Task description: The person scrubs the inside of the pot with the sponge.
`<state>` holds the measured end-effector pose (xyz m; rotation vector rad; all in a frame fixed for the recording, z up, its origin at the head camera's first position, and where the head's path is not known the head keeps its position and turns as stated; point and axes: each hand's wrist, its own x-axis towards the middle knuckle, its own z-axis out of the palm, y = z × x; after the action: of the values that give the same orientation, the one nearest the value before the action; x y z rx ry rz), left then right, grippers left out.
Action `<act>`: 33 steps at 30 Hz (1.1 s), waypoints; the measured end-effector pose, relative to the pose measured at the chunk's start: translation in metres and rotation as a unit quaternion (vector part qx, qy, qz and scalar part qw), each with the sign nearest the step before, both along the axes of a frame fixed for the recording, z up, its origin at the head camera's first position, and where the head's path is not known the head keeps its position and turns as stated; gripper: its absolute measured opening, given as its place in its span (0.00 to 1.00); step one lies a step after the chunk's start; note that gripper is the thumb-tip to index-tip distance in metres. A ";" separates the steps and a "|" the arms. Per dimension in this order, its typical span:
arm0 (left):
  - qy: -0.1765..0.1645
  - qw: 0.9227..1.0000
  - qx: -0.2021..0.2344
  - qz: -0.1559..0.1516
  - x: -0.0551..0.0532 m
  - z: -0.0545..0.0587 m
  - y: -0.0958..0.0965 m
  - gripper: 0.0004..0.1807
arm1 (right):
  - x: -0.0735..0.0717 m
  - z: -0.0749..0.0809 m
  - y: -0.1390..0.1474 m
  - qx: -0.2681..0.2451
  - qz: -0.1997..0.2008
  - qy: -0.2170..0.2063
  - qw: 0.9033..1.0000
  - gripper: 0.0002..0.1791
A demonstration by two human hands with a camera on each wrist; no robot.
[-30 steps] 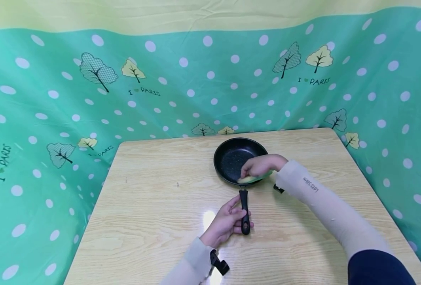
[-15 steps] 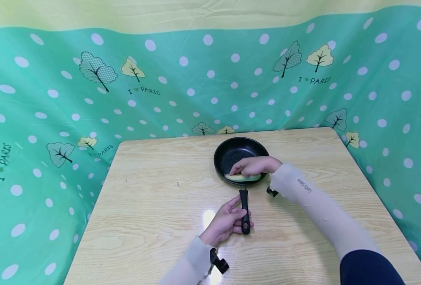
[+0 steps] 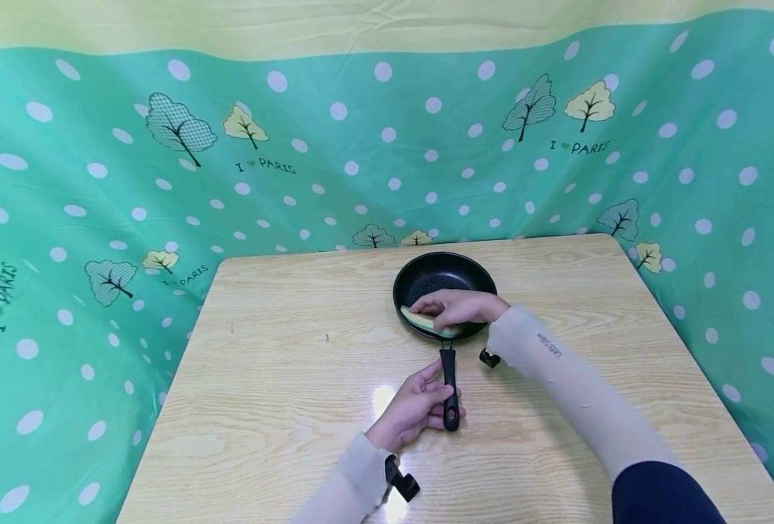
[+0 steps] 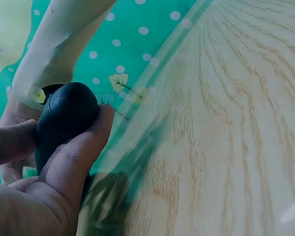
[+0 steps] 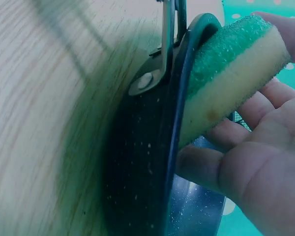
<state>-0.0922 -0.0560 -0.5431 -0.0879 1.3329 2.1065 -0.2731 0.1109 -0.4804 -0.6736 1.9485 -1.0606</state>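
A black frying pan (image 3: 449, 268) sits toward the back of the wooden table, its handle (image 3: 449, 375) pointing to the front. My left hand (image 3: 408, 410) grips that handle; in the left wrist view, thumb and fingers wrap the dark handle end (image 4: 69, 118). Inside the pan, my right hand (image 3: 462, 307) pinches a sponge (image 3: 418, 319) at the near left wall. The right wrist view shows the sponge's green scouring side (image 5: 221, 59) against the pan's inner rim, close to the handle bracket (image 5: 152, 78). Its cream side faces the fingers.
The pale wooden table (image 3: 282, 407) has a glossy light reflection near the left hand. Behind it and along its sides hangs a green dotted curtain (image 3: 334, 196) printed with trees. A black strap device (image 3: 402, 479) is on the left wrist.
My right hand has slid the sponge leftward along the pan's near inner wall, from the near right side to the left. The left hand and the pan have stayed nearly still.
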 end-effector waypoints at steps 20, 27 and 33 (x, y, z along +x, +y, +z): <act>0.004 1.000 0.000 -0.006 0.001 0.000 -0.002 0.39 | 0.003 -0.021 -0.031 -0.048 -0.146 0.062 0.986 0.40; 0.004 1.000 0.001 -0.005 0.000 0.001 -0.002 0.39 | 0.001 -0.025 -0.041 -0.049 -0.178 0.110 0.977 0.41; 0.003 1.000 0.000 -0.003 0.000 0.002 -0.002 0.39 | -0.005 -0.024 -0.047 -0.009 -0.193 0.154 0.969 0.41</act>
<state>-0.0918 -0.0582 -0.5413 -0.0769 1.3357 2.1025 -0.2782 0.0644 -0.5046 -0.4995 2.4103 -1.2659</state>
